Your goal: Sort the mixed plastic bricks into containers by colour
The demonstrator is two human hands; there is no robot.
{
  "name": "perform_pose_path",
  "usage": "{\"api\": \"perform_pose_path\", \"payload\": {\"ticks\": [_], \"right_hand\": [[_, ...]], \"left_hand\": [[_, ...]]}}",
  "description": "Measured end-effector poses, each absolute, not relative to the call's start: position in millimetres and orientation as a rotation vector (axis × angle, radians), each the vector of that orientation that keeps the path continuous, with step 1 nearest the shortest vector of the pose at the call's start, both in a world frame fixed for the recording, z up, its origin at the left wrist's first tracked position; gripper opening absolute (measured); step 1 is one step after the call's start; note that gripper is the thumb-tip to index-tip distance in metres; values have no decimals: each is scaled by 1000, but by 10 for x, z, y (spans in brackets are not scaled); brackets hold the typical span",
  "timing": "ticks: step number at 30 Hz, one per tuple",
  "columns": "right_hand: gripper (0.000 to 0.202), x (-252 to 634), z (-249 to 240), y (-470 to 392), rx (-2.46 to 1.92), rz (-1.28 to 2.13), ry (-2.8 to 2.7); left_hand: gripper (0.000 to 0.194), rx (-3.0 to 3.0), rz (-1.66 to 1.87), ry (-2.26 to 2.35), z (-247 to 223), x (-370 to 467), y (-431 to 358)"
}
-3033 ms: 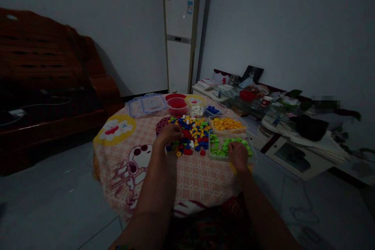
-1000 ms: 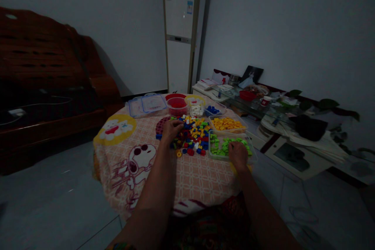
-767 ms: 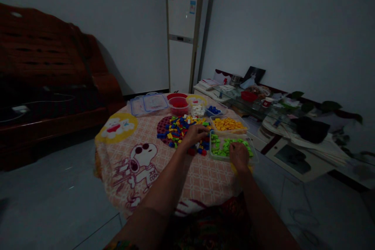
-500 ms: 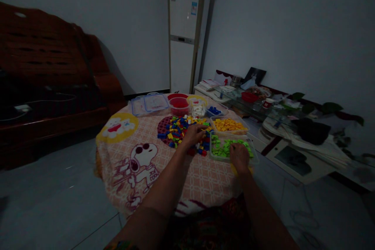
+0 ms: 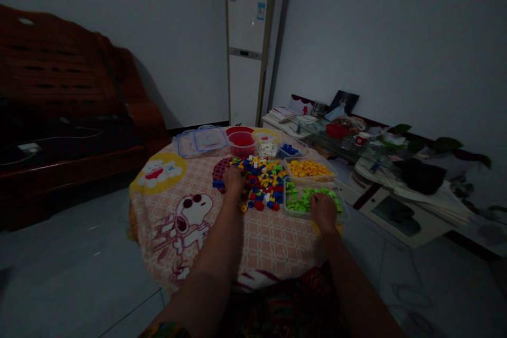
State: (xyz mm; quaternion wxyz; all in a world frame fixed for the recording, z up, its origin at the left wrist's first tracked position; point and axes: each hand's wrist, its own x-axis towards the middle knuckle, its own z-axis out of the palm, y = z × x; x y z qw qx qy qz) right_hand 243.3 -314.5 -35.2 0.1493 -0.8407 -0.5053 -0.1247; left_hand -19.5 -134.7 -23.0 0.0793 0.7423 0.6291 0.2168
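A mixed pile of small toy building bricks in red, blue, yellow, white and green lies on the cloth-covered table. My left hand is at the pile's left side, its fingers bent down and pressed together among the bricks; whatever they grip is hidden. A clear plastic box of light green bricks stands to the right of the pile. Over its near right part my right hand is curled closed, and I cannot make out what is in its fingers.
Behind the green box are boxes of yellow bricks, blue bricks and white bricks. A red tub and clear lids with blue rims sit at the back. A cluttered cabinet stands right, a wooden bench left.
My left hand has moved left across the brick pile, from its middle right to its left edge, and its fingers now point down. My right hand stays over the green bricks.
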Motion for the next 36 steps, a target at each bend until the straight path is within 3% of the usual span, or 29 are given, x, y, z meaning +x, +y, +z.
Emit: {"api": "perform_pose_path", "payload": {"ticks": [14, 20, 28, 36], "right_hand": [[28, 2437, -354, -3145, -2415, -374, -1465], [28, 2431, -348, -3151, -2414, -371, -1462], [28, 2429, -345, -3148, -2421, -362, -1459], [28, 2440, -345, -3146, -2429, -344, -1473]], "left_hand": [[25, 2200, 556, 1972, -215, -123, -1354], [21, 2097, 713, 1902, -164, -146, -1360], [21, 2070, 1111, 1240, -97, 35, -1462], [23, 2347, 918, 739, -104, 580, -1805]]}}
